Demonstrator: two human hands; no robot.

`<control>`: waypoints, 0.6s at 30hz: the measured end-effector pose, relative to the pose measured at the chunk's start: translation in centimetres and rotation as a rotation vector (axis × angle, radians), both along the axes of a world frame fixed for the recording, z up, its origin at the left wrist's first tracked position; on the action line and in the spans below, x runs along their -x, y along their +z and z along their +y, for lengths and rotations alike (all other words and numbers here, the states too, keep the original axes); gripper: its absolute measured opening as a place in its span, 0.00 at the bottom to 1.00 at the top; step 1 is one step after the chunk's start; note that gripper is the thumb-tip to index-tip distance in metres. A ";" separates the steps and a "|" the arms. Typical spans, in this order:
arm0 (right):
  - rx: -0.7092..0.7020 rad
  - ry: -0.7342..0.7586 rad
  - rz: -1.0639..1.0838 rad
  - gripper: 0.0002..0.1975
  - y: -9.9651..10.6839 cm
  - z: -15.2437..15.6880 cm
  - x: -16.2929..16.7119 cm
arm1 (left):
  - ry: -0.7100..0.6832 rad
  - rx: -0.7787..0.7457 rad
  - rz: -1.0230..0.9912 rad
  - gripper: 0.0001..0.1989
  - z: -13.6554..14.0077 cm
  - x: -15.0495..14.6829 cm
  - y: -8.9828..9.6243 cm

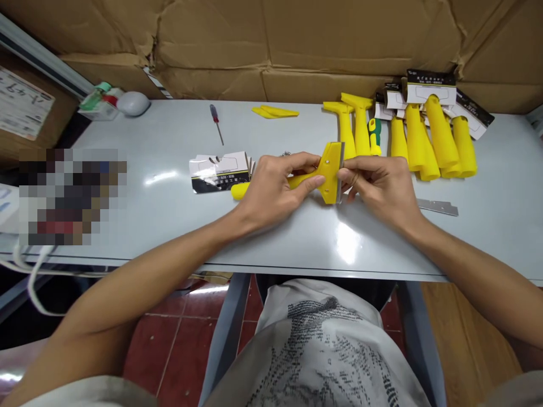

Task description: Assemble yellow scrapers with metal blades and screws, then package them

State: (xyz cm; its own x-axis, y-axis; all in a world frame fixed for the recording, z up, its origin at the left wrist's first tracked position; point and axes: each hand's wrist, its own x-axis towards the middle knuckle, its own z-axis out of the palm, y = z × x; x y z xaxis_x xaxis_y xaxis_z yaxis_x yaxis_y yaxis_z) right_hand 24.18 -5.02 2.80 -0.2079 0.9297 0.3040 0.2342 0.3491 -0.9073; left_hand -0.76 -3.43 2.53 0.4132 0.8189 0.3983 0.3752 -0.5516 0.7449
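A yellow scraper (331, 178) was held over the middle of the worktop (156, 226), its head toward the worktop's right end and its handle pointing toward the left. The left grip (282, 183) was wrapped around the scraper's neck, thumb pressed to the head. The right grip (377, 183) had thumb and finger pinched on the metal blade (342, 152) along the head's edge.

A flat notched metal strip (439, 207) lay on the worktop's right half, just beside the right wrist. Toward the worktop's right rear were two more yellow scrapers (360, 121), a green-and-yellow handle (374, 135) and a cluster of yellow handles (441, 138) with black-and-white header cards (430, 85). Folded printed cards (218, 172) stood left of the worktop's middle. Slim yellow plastic pieces (275, 112) lay near the worktop's back edge, and a screwdriver (216, 123) lay farther toward its left. A pale rounded object (133, 103) sat at the worktop's left rear corner. Brown cardboard (212, 34) rose behind the worktop.
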 end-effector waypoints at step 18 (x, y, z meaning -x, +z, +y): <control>-0.044 0.011 -0.215 0.18 0.7 -0.1 -0.6 | -0.074 0.127 -0.033 0.22 0.6 0.0 0.6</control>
State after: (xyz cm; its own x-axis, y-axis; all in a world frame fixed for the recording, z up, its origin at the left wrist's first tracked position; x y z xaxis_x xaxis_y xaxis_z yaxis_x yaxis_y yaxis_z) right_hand 24.79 -5.15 3.54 -0.2822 0.9140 0.2914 0.4172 0.3904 -0.8207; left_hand -0.77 -2.82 3.13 0.4631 0.8313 0.3074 0.3111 -0.4773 0.8218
